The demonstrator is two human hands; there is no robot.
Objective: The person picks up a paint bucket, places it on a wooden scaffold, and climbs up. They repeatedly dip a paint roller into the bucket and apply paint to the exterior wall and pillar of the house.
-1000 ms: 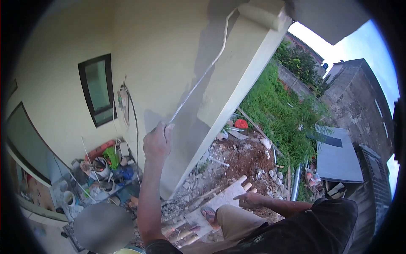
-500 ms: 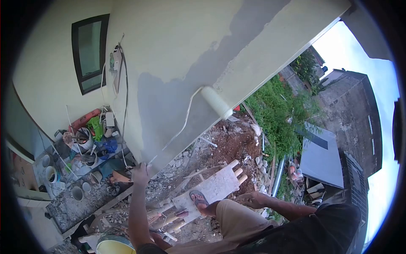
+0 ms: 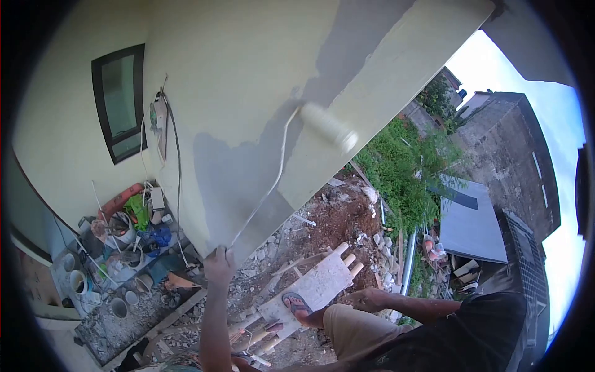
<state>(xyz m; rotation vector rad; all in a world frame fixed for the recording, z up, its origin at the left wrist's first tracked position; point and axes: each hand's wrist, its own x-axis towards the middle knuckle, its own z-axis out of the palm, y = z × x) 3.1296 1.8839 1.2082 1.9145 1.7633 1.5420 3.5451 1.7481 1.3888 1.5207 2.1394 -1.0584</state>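
My left hand (image 3: 218, 265) grips the bottom of a long thin roller handle (image 3: 263, 195) that rises up and to the right. At its top, the cream paint roller (image 3: 328, 126) lies against the wall (image 3: 248, 74), at the edge between grey unpainted patch and pale yellow paint. My right hand (image 3: 365, 299) rests near my bent knee, fingers loosely spread, holding nothing. My foot in a sandal (image 3: 296, 305) stands on a wooden plank platform (image 3: 313, 288) high above the ground.
Below left lie buckets, tins and tools (image 3: 124, 229) by the wall, under a dark-framed window (image 3: 118, 102) and hanging cables (image 3: 162, 124). Rubble and red earth (image 3: 334, 217) cover the ground. Green weeds (image 3: 403, 167), a grey sheet roof (image 3: 471, 220) and a block wall stand to the right.
The roller came down the wall from the top corner, then rose slightly again. My left hand dropped with the handle. My right hand stayed by my knee.
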